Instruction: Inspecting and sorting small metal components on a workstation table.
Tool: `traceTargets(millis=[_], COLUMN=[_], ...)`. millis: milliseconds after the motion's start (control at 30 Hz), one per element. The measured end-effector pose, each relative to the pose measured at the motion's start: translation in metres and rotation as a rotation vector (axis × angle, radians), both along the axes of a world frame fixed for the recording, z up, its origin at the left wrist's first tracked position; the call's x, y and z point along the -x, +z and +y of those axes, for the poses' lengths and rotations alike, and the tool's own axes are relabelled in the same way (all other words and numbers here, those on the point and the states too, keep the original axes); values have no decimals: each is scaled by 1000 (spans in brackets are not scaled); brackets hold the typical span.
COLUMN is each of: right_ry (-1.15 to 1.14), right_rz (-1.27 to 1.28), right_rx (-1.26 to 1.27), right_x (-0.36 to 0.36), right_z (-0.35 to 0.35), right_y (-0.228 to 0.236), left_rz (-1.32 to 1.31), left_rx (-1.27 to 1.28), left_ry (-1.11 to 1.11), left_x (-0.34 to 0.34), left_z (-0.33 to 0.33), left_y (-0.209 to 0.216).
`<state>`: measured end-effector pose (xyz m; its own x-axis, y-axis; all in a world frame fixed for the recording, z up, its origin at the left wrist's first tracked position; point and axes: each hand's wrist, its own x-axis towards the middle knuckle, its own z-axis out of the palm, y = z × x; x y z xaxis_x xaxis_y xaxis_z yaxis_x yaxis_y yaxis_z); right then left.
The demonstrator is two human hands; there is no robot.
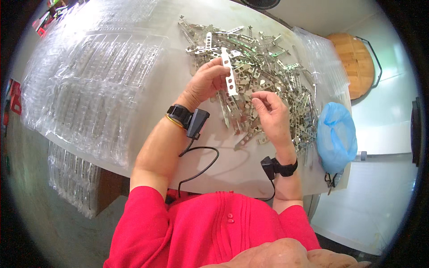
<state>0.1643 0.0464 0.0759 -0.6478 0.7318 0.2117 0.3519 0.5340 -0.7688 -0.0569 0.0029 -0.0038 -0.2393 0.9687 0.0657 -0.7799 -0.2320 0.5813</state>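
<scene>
My left hand [206,81] pinches a flat, shiny metal strip [230,83] with a row of holes, held up almost upright above the table. To its right, my right hand [273,117] has thumb and fingertips drawn together, close to the strip's lower end but apart from it. Whether anything small sits between those fingertips I cannot make out. Behind and below both hands spreads a heap of loose perforated metal strips [290,85], lying tangled in many directions.
Stacked clear plastic trays [103,76] holding metal strips cover the left of the white table [172,85]. More clear trays [319,58] stand at the back right. A blue plastic bag [336,138] sits at the right edge. A black cable [218,156] loops from my left wrist.
</scene>
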Motion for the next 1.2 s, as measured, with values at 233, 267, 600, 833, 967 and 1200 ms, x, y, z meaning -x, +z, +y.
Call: traceTargets(millis=[233,267,600,833,967,1200], right_ry=[55,70,115,92,89,-5], right_rz=[-98,-123,-275,-373,-371,-313], right_rx=[-179,-237,-461,-617,-509,-565], right_x=[-6,-4,25,46,48,48], right_z=[1,1,17,11,12,15], right_y=[-13,-12,-31,-39,-44,-42], left_rz=[31,31,-57,-20,-6,17], left_rx=[-128,-128,-115,-80,-74,-64], left_ry=[27,25,65,101,77,61], left_x=[11,12,23,20,22,21], left_z=[1,1,0,-2,-3,-4], left_y=[-6,-7,-9,-5,-5,-4])
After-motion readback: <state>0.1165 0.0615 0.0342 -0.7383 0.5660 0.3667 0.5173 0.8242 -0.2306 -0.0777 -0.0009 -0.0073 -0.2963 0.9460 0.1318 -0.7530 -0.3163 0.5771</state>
